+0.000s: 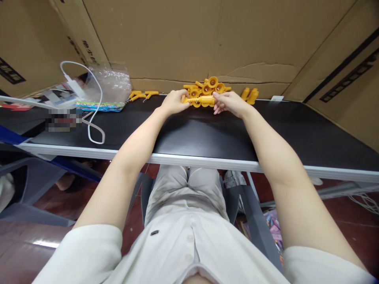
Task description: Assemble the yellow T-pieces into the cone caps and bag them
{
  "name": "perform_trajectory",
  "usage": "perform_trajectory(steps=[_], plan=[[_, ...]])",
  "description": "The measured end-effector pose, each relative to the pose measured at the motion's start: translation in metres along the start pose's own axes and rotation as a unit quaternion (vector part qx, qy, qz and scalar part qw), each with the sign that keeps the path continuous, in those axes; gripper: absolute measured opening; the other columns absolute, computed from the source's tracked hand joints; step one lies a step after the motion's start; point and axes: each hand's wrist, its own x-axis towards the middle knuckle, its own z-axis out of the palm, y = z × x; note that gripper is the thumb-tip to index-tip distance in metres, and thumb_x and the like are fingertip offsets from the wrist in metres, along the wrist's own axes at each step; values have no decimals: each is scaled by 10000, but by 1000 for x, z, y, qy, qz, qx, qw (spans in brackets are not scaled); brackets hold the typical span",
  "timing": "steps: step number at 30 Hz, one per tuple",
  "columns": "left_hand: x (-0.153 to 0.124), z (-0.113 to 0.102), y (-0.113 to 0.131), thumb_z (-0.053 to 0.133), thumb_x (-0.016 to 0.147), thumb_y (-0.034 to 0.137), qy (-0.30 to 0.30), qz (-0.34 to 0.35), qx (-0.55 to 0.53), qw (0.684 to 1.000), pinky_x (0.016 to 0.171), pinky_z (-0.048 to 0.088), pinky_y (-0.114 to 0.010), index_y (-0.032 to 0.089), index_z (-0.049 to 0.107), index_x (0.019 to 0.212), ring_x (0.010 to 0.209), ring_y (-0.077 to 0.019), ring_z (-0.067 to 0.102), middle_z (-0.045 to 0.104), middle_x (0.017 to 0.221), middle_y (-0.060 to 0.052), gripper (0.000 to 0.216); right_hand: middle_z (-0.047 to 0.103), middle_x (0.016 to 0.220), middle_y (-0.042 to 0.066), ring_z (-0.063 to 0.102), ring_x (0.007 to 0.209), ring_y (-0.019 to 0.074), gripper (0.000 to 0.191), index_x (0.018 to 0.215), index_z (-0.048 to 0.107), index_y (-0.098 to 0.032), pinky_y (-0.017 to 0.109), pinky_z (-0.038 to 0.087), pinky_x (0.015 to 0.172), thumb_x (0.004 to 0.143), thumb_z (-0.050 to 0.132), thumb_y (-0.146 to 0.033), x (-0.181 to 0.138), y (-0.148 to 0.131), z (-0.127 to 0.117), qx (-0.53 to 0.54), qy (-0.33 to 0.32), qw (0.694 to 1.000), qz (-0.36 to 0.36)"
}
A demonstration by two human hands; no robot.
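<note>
Between my hands, level and close to the back of the table, is a yellow plastic corkscrew (206,100). My left hand (175,101) pinches its left end between thumb and fingers. At its right end, my right hand (227,103) closes on the wider barrel with thumb and forefinger. Just behind lies a pile of yellow cup-shaped corkscrew parts (213,82), their round openings facing me; my hands partly cover it. To the left rest several yellow handles (142,94) with metal spirals. Past my right hand stand a few yellow pieces (252,95).
Cardboard walls (177,39) enclose the back of the black table (204,136). On the left are a clear plastic bag (114,81), a white cable (102,94) and a colourful packet (102,106). A small white piece (276,98) lies at the back right.
</note>
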Motion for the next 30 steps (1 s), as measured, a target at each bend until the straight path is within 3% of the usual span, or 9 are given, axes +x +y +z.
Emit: perform_trajectory(steps=[3,6,10,13,20,25,30], plan=[[0,0,1,692,904,290,0,1,-1,1000,1199,516,-484,228,795,1344,1263,-367,707,800,1179,-88,457,684,717,80,823,804,333,758,898,687,-238,455,698,751,896,724,-995,5,3,2,1,-9,1000,25],[1,1,0,696,897,291,-1,0,3,1000,1188,525,-476,213,796,1345,1260,-371,709,804,1193,-99,466,722,739,84,810,756,305,765,940,690,-236,416,681,691,908,705,-1000,7,5,3,26,-31,999,33],[1,1,1,687,904,291,-9,-4,20,1000,1157,540,-452,206,801,1338,1233,-360,722,808,1219,-105,457,816,920,96,814,790,259,578,1013,669,-239,384,693,734,898,950,-731,-1,1,2,67,-53,996,19],[0,0,1,678,907,295,-7,-5,29,1000,1159,540,-460,215,792,1368,1273,-375,713,815,1244,-107,482,818,924,77,812,799,251,535,1007,650,-251,402,706,780,857,1035,-592,-7,-4,2,64,-41,997,22],[-2,2,3,676,917,292,9,7,48,999,1137,554,-468,231,781,1390,1257,-372,736,827,1221,-105,488,735,702,82,785,684,282,618,977,711,-222,429,704,721,937,850,-824,2,3,5,87,-37,995,44],[-1,5,3,663,931,304,29,24,67,997,1105,568,-470,245,787,1369,1255,-380,755,838,1209,-110,459,645,573,35,706,510,218,663,1028,791,-175,357,674,623,1067,680,-828,13,11,8,117,-20,990,79],[-1,7,3,664,941,295,32,30,71,997,1090,573,-469,252,783,1356,1244,-379,768,845,1186,-101,434,605,511,21,657,462,182,715,992,811,-168,287,612,554,1058,659,-864,19,16,9,140,-20,986,90]])
